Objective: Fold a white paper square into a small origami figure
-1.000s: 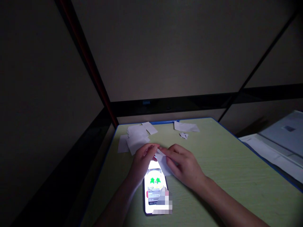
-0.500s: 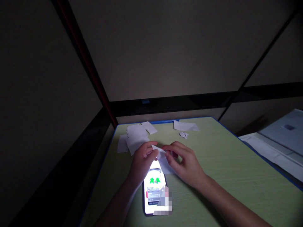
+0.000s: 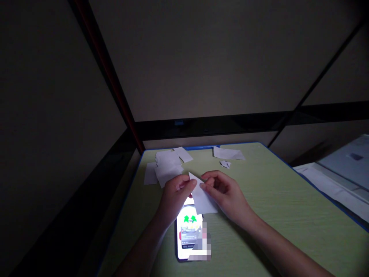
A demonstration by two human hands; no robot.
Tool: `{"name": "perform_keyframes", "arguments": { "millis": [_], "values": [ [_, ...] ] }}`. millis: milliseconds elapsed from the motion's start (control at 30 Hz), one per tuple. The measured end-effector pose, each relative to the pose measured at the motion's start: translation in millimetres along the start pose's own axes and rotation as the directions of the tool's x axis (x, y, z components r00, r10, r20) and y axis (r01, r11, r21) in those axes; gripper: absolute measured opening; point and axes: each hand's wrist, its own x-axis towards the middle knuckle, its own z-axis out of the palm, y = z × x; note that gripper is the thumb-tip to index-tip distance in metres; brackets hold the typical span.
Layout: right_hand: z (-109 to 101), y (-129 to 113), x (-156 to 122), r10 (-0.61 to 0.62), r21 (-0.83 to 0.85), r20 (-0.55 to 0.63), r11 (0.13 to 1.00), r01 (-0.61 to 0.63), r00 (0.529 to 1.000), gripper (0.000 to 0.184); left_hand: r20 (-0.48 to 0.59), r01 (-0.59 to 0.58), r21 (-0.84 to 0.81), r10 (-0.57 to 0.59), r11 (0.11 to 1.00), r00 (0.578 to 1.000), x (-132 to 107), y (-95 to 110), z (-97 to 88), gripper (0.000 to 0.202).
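Observation:
A small white sheet of paper [image 3: 204,203] with a pointed upper corner is held between both hands, over the top end of a lit phone [image 3: 188,231]. My left hand [image 3: 175,194] pinches the paper's left edge, its thumb on the front face. On the other side, my right hand [image 3: 226,194] grips the upper right edge between thumb and fingers. Fingertips behind the paper are partly hidden. The phone lies on the table with its screen glowing, showing two green shapes; its upper end is covered by the paper and the left hand.
Several loose white papers [image 3: 168,169] overlap at the table's back left. A flat paper strip [image 3: 229,153] and a small folded paper piece [image 3: 225,164] lie at the back right. The green table [image 3: 276,200] has a blue edge and stands against a wall [image 3: 196,61]. White boxes [image 3: 343,165] stand beyond its right side.
The paper has turned so more of its front face shows, its point higher. My right fingers have lifted off its top edge slightly, while the thumb stays on the front.

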Motion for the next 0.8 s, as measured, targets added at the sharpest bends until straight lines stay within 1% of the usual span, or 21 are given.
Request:
{"name": "perform_keyframes", "arguments": {
  "millis": [100,200,300,367,467,600,800],
  "values": [
    [-2,-1,2,0.042,0.064,0.007,0.997,-0.042,0.999,0.016,-0.019,-0.003,0.066,0.004,0.998,1.0,-1,2,-0.2,0.023],
    [-4,-1,4,0.101,0.021,0.045,0.995,-0.102,0.994,0.014,-0.05,-0.028,0.125,0.034,0.992,0.998,-1,3,-0.3,0.025],
    [-7,0,5,0.13,-0.017,0.101,0.991,-0.129,0.986,0.019,-0.067,-0.031,0.131,0.04,0.991,0.997,-1,0,-0.5,0.023],
    [-8,0,5,0.139,-0.022,0.126,0.99,-0.137,0.982,0.019,-0.051,-0.018,0.126,0.025,0.992,0.998,-1,-2,-0.8,0.023],
    [-8,0,5,0.138,-0.033,0.126,0.99,-0.134,0.982,0.02,-0.006,-0.012,0.134,0.013,0.991,1.0,-1,-4,-1.2,0.024],
    [-8,-1,4,0.133,-0.026,0.136,0.991,-0.131,0.982,0.02,-0.009,-0.043,0.181,0.046,0.983,0.999,-3,-5,0.0,0.026],
    [-6,0,4,0.117,-0.004,0.116,0.993,-0.118,0.986,0.018,0.019,-0.059,0.194,0.057,0.979,0.998,-4,-8,1.6,0.025]
  ]
}}
